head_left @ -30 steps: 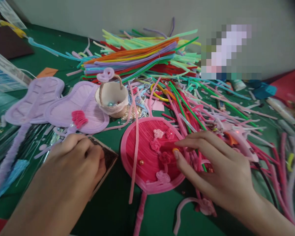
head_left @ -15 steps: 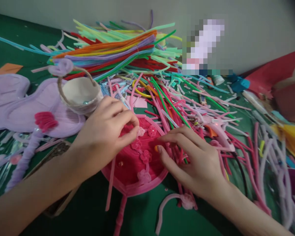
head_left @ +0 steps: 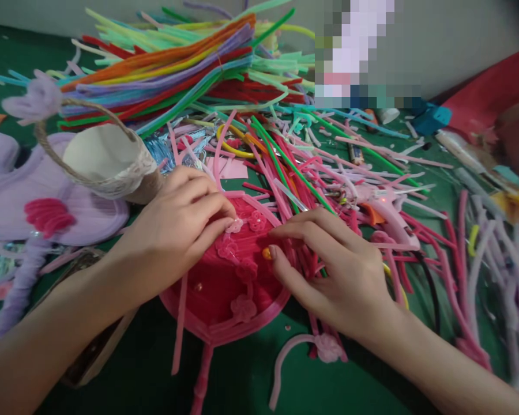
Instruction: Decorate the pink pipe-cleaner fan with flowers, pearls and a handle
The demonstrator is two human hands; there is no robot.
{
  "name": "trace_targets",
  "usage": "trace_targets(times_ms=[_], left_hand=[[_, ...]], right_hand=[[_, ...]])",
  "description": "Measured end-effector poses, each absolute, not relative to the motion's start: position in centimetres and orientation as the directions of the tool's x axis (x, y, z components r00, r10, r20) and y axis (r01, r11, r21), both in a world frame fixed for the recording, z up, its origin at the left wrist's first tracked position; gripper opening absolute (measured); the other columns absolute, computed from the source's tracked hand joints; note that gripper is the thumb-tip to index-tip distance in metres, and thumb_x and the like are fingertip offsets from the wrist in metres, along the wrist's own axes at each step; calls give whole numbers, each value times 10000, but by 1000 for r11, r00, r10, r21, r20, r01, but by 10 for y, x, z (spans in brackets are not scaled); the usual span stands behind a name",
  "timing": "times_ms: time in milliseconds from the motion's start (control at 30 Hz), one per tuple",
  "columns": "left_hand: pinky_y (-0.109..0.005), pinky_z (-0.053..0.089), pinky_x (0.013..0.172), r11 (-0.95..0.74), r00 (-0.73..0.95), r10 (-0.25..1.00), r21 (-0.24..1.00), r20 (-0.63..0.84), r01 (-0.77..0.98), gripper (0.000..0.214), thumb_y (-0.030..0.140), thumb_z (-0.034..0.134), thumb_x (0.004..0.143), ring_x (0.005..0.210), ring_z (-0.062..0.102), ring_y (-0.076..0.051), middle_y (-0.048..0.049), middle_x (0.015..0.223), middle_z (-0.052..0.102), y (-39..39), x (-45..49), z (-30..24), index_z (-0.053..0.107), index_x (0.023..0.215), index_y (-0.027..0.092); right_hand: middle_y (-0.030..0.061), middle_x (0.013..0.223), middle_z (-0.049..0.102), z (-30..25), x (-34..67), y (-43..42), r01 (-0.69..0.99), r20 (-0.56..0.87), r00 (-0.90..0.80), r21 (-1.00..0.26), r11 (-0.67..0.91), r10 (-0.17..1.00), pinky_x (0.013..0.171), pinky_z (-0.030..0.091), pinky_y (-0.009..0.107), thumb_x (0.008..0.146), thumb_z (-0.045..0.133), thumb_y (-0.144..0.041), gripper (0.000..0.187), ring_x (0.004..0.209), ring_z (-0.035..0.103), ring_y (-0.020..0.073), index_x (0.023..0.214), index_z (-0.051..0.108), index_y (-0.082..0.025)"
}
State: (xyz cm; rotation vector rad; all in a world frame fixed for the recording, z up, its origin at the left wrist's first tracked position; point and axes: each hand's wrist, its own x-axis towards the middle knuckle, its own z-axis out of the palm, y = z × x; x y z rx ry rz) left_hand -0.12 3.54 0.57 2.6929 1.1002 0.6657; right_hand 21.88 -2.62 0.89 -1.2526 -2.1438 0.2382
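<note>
A crimson fan-shaped piece (head_left: 207, 305) with a pink pipe-cleaner rim and a wrapped handle lies before me, decorated with pink flowers and a gold bead. Across its upper left reaches my left hand (head_left: 184, 222), thumb and forefinger pinched at a small pale pink flower (head_left: 234, 225). My right hand (head_left: 341, 268) rests at the fan's right edge, thumb and forefinger apart. By its thumb tip is a small orange bead (head_left: 266, 253); whether the thumb touches it I cannot tell. Below lies a loose pink pipe-cleaner flower (head_left: 327, 348) with a curved stem.
Bundled coloured pipe cleaners (head_left: 164, 75) lie at the back. To the left are a lilac pipe-cleaner fan (head_left: 99, 213) and a small white basket (head_left: 101, 153) with a twine handle. A pink glue gun (head_left: 387, 210) lies among pink pipe cleaners on the right.
The view has shifted, so the fan and both hands sit slightly further left. My left hand keeps its pinch at the flower, and my right hand holds nearly the same pose.
</note>
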Motion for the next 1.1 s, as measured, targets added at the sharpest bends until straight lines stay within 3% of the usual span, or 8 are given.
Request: trace_targets(times_ms=[200, 467, 667, 1100], left_hand=[[-417, 485, 911, -690, 608, 723, 293, 327, 662, 181, 289, 486, 974, 995, 561, -247, -39, 902, 648, 36, -6, 11, 639, 899, 227], [-398, 497, 886, -631, 519, 770, 322, 370, 706, 184, 267, 500, 955, 986, 592, -243, -36, 924, 670, 33, -11, 8, 684, 960, 264], [-404, 495, 893, -633, 514, 765, 308, 388, 711, 214, 284, 480, 975, 974, 594, -236, -40, 931, 695, 32, -12, 8, 688, 993, 237], [-400, 502, 906, -629, 514, 771, 322, 375, 708, 229, 265, 468, 958, 984, 590, -247, -42, 921, 685, 32, -13, 7, 692, 1005, 266]], right_hand=[[75, 908, 693, 21, 218, -15, 730, 405, -380, -421, 539, 831, 749, 567, 310, 902, 583, -165, 111, 843, 679, 178, 965, 669, -198], [73, 897, 686, 19, 205, 22, 704, 215, -482, -482, 522, 849, 772, 553, 371, 841, 583, -134, 214, 855, 666, 214, 945, 760, -194], [93, 897, 664, 13, 202, 22, 673, 237, -511, -488, 556, 826, 786, 540, 376, 829, 589, -134, 229, 868, 647, 219, 972, 768, -143], [65, 921, 683, 16, 199, 18, 660, 249, -513, -498, 563, 822, 792, 535, 345, 843, 570, -138, 236, 880, 649, 198, 962, 765, -197]])
